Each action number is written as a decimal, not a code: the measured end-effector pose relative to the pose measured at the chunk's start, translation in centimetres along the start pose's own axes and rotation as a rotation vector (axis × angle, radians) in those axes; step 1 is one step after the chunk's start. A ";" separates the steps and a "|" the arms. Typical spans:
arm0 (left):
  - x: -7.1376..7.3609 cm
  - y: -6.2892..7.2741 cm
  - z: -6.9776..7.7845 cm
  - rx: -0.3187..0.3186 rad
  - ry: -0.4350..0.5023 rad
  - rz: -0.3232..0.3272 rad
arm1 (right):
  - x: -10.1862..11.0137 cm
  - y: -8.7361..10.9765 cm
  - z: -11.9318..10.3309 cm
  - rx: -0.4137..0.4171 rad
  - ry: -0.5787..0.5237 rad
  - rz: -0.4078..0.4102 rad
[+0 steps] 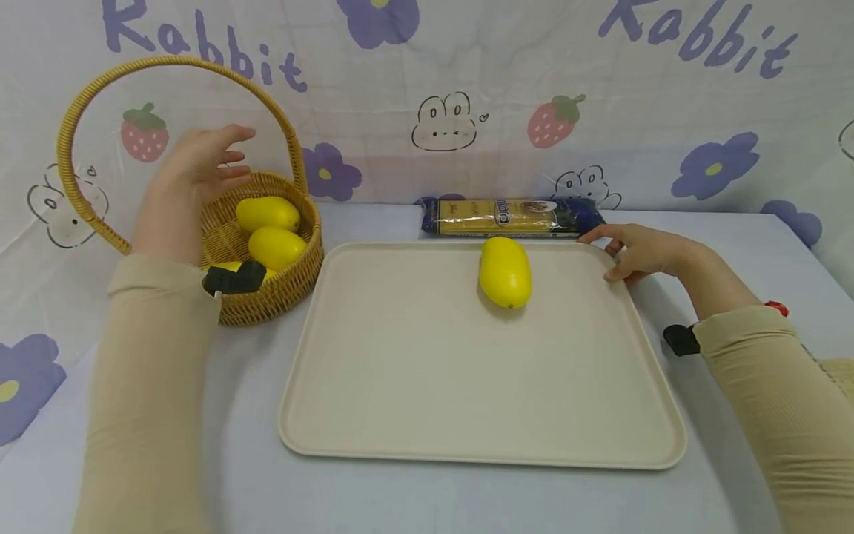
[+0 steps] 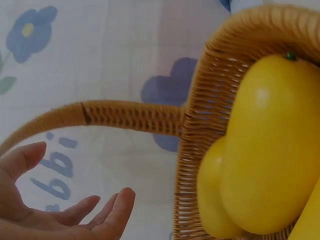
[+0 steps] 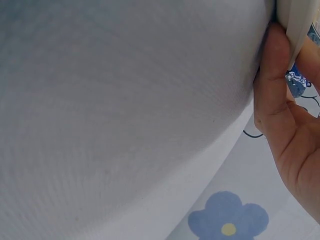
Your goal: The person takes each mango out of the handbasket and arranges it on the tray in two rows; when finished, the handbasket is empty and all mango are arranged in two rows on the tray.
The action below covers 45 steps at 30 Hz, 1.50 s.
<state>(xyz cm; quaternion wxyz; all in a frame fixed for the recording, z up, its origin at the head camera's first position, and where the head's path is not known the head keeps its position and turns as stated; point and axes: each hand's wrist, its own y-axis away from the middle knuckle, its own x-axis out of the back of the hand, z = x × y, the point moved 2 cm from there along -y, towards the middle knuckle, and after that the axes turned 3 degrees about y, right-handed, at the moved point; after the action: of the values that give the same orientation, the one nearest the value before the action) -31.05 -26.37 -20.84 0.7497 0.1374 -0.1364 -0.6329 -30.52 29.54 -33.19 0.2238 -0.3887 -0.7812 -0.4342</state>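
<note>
My left hand (image 1: 207, 159) is raised over the wicker basket (image 1: 310, 274), within the arch of its handle (image 1: 180, 61). Its fingers are loosely bent and hold nothing. Inside the basket lie several smooth yellow oblong fruits (image 1: 268, 215); the left wrist view shows one large fruit (image 2: 275, 145) close up, with a green stem end. My right hand (image 1: 643, 252) pinches the far right corner of the beige tray (image 1: 467, 386); in the right wrist view the digits lie on both sides of the tray's rim (image 3: 296, 30). A single yellow fruit (image 1: 505, 273) lies on the tray near its far edge.
Behind the tray, a long plastic pack of pasta (image 1: 507, 216) lies against the printed backdrop cloth (image 1: 373, 96). The basket stands to the left of the tray. White cloth (image 1: 440, 497) covers the table.
</note>
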 end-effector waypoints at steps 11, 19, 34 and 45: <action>0.7 -3.0 -1.1 0.044 -0.088 0.128 | 0.0 0.1 0.0 -0.002 -0.010 0.006; 1.7 -4.2 -2.1 0.077 -0.225 0.124 | 0.1 0.3 -0.1 0.012 -0.014 0.004; 3.0 -5.5 -4.1 0.171 -0.358 -0.124 | 0.0 0.3 0.0 0.002 -0.012 0.003; 3.0 -5.8 -5.6 0.079 -0.595 -0.319 | 0.1 0.5 -0.2 0.001 -0.020 0.003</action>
<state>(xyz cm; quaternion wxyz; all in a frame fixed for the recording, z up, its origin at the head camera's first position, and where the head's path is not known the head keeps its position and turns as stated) -33.72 -30.11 -28.08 0.5628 -0.0047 -0.3505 -0.7486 -30.19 29.55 -32.76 0.2169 -0.3940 -0.7830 -0.4297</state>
